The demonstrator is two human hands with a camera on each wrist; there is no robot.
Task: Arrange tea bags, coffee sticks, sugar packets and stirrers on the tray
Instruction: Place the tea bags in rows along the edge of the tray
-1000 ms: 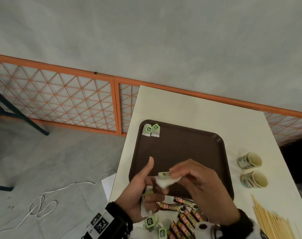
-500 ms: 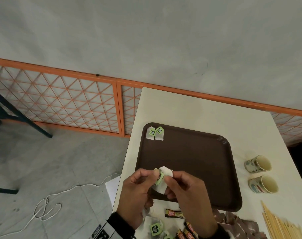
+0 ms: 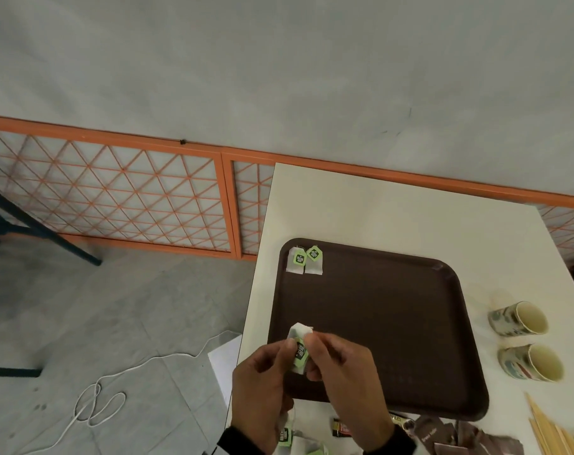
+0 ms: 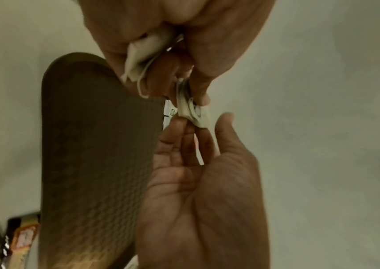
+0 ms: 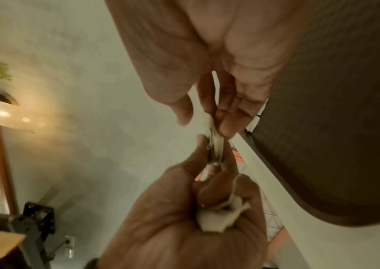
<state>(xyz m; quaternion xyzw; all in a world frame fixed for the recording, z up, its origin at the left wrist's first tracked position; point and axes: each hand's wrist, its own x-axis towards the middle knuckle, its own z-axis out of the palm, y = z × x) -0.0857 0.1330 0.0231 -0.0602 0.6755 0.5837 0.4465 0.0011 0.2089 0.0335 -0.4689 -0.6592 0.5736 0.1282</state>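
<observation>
A brown tray (image 3: pixel 394 323) lies on the white table (image 3: pixel 377 211). Two tea bags with green tags (image 3: pixel 304 260) lie side by side in its far left corner. Above the tray's near left part, my left hand (image 3: pixel 287 351) and right hand (image 3: pixel 313 344) both pinch one white tea bag (image 3: pixel 298 336) by its green tag end. In the right wrist view, the right hand (image 5: pixel 209 145) also holds a second, crumpled tea bag (image 5: pixel 216 216) in its curled lower fingers. In the left wrist view, the left hand (image 4: pixel 198 120) has its fingers extended up to the tag.
Two paper cups (image 3: pixel 522 318) (image 3: pixel 535 362) lie on their sides right of the tray. Wooden stirrers (image 3: pixel 558 431) are at the near right. Brown packets (image 3: pixel 443 435), coffee sticks (image 3: pixel 343 428) and loose tea bags (image 3: pixel 285 435) sit along the near edge. The table's left edge drops to the floor.
The right hand drew the tea bag up from the left hand. Both hands then closed on it and moved slightly forward over the tray's near left part.
</observation>
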